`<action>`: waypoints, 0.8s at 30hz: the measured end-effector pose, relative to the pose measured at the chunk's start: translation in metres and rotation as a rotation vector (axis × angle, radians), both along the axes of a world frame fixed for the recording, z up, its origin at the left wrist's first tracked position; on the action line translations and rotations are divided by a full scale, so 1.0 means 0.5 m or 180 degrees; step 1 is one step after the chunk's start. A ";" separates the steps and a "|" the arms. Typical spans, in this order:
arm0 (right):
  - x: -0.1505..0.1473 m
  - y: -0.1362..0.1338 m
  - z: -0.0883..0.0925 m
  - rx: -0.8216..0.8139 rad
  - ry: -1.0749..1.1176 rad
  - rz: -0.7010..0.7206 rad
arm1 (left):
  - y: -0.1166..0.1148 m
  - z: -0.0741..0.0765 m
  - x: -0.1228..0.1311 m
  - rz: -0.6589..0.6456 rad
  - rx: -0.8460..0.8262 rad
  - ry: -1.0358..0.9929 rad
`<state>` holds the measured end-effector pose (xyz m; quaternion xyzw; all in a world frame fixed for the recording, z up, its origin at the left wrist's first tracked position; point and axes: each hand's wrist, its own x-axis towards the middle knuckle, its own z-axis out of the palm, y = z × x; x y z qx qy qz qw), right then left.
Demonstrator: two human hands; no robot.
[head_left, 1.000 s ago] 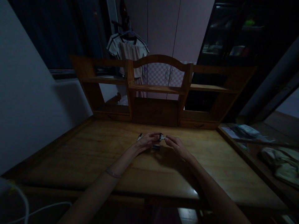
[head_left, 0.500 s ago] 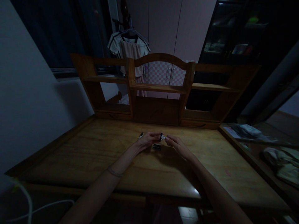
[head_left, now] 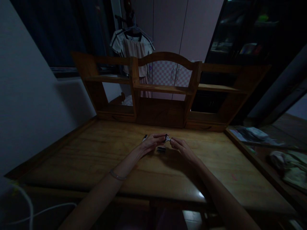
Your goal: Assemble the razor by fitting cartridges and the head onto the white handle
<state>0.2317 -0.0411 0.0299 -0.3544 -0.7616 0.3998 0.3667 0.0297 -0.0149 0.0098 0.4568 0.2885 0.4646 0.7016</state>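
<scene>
My left hand (head_left: 153, 142) and my right hand (head_left: 179, 144) meet over the middle of the wooden desk (head_left: 115, 143). Between their fingertips is a small dark and silvery metal piece (head_left: 167, 139), too small to name. The left fingers pinch its dark end, while the right thumb and forefinger grip its silvery end. Just below it on the desktop lies a small dark rectangular object (head_left: 161, 149). Behind the left hand a small black and white item (head_left: 144, 138) is partly covered.
A wooden shelf unit (head_left: 163, 89) with small drawers stands along the desk's back. Papers and a plastic-wrapped packet (head_left: 256, 132) lie beyond the right edge, near a heap of cloth (head_left: 292, 167). A white cable (head_left: 30, 204) hangs at lower left. The room is dim.
Both hands keep their hold on the small metal piece and have barely shifted. The camera view has moved very slightly.
</scene>
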 end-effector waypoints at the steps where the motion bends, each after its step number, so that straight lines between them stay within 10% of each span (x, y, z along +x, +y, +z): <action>1: -0.001 0.001 -0.002 -0.0017 0.0056 0.0000 | 0.000 0.000 0.001 0.0006 -0.0007 -0.0030; 24: -0.003 -0.006 -0.001 0.0103 0.0048 -0.0045 | 0.003 -0.001 -0.003 -0.0085 -0.0078 -0.0136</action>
